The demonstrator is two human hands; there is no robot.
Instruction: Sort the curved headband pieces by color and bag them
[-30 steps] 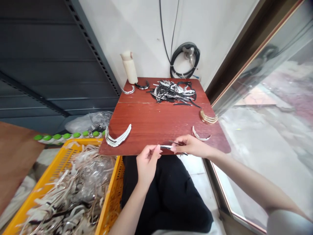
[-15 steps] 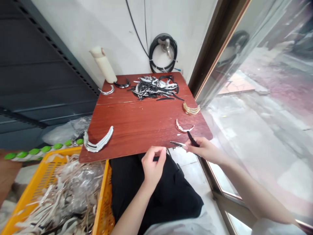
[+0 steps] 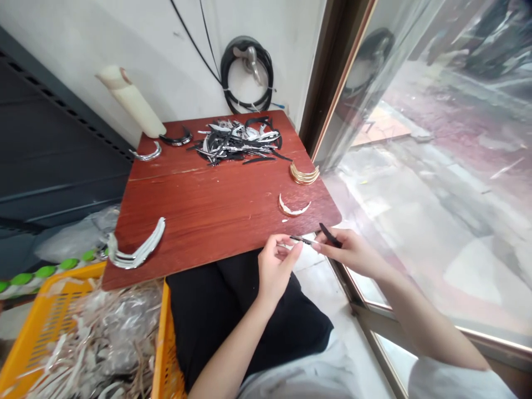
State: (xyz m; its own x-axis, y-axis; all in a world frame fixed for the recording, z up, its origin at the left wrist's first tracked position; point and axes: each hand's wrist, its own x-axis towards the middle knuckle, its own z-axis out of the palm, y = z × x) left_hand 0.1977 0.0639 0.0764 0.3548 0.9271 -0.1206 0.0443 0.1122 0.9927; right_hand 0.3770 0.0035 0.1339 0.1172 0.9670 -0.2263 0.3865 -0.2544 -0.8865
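My left hand (image 3: 277,266) is closed in a pinch in front of the table's near edge. What it pinches is too small to make out. My right hand (image 3: 353,249) is wrapped round a slim black-handled tool (image 3: 330,235), its exact kind unclear. The tool's thin tip reaches left to the left fingertips. Just beyond the hands, a white-faced curved strip (image 3: 294,211) lies on the red-brown table (image 3: 199,205). A stack of gold curved strips (image 3: 305,175) sits behind it near the right edge.
A pile of black, white and silver strips (image 3: 239,141) covers the table's back. White curved strips (image 3: 137,252) lie front left. Silver (image 3: 147,153) and black (image 3: 178,138) ones sit near a white cylinder (image 3: 133,102). A yellow basket (image 3: 164,338) of scraps stands left; a glass door is right.
My left hand has moved right and up to meet the tool's tip. The view has swung, so the table appears further left. The right hand still holds the tool.
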